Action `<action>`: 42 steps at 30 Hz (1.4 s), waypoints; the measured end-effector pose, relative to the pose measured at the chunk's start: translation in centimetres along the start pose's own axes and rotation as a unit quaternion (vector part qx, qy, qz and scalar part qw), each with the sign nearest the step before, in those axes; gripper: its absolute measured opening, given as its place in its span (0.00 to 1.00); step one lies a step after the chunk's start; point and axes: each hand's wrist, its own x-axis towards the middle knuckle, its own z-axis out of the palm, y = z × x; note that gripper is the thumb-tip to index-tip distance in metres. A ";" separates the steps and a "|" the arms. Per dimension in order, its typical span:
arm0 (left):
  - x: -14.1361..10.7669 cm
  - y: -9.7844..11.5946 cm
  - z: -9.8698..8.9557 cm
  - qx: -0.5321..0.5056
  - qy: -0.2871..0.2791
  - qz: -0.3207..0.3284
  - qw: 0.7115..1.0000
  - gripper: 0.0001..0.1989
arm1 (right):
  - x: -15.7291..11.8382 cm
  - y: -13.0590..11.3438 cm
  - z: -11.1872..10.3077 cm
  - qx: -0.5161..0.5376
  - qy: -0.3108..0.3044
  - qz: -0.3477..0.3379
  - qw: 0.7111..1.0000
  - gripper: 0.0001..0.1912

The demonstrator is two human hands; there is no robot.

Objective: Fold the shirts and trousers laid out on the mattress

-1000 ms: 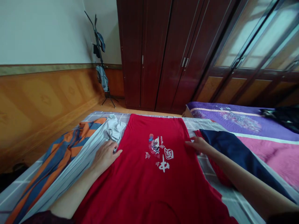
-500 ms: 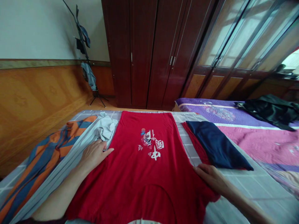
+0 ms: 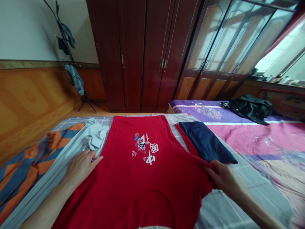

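A red T-shirt [image 3: 119, 178] with white characters and a small printed figure lies spread on the bed, its neckline towards me. My right hand [image 3: 221, 175] is closed on its right sleeve, drawing the cloth out in a taut fold. At the shirt's left edge is my left hand [image 3: 82, 163], its thumb over the red cloth and its fingers curled, partly hidden, at the border with a light grey garment [image 3: 92, 136]. Just beyond my right hand rests a folded dark blue and red garment [image 3: 207, 140].
An orange and blue striped garment [image 3: 40, 159] lies at the far left. The grey checked bedsheet [image 3: 228, 203] runs beneath the clothes. On the right, a purple and pink bedcover [image 3: 228, 133] carries a black garment [image 3: 252, 108]. A dark red wardrobe [image 3: 133, 63] and a coat stand [image 3: 69, 51] are behind.
My right hand has taken hold of the right sleeve and pulled it outward and up, stretching the shirt's shoulder. My left hand stays at the left edge. The view has turned to the right.
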 end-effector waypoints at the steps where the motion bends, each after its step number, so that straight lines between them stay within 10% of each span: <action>1: 0.0 0.0 0.1 0.004 -0.001 -0.001 1.000 0.17 | 0.0 1.0 0.0 -0.010 -0.002 0.002 1.000 0.17; 7: 0.3 0.1 0.8 -0.013 0.063 0.028 0.998 0.16 | -1.0 1.9 0.0 -0.092 -0.006 0.017 0.996 0.16; 14: 0.4 -2.2 2.5 0.007 0.031 0.049 0.998 0.23 | 4.6 -6.2 -3.4 -0.058 0.071 -0.173 0.981 0.19; 19: -0.1 -5.8 3.5 0.064 0.018 -0.011 0.998 0.24 | 11.5 -10.7 0.4 -0.052 0.031 -0.296 0.953 0.27; 28: -0.7 -9.5 0.9 0.141 0.006 -0.154 0.978 0.25 | 15.7 -8.4 5.4 -0.067 0.038 -0.200 0.977 0.32; 36: -0.8 -7.0 -1.0 0.144 0.064 -0.181 0.971 0.26 | 16.6 -7.7 7.0 -0.085 0.073 -0.207 0.972 0.31; 42: 1.5 -0.9 -1.3 0.033 0.018 0.054 0.998 0.28 | 17.0 -7.5 7.2 -0.079 0.095 -0.238 0.963 0.30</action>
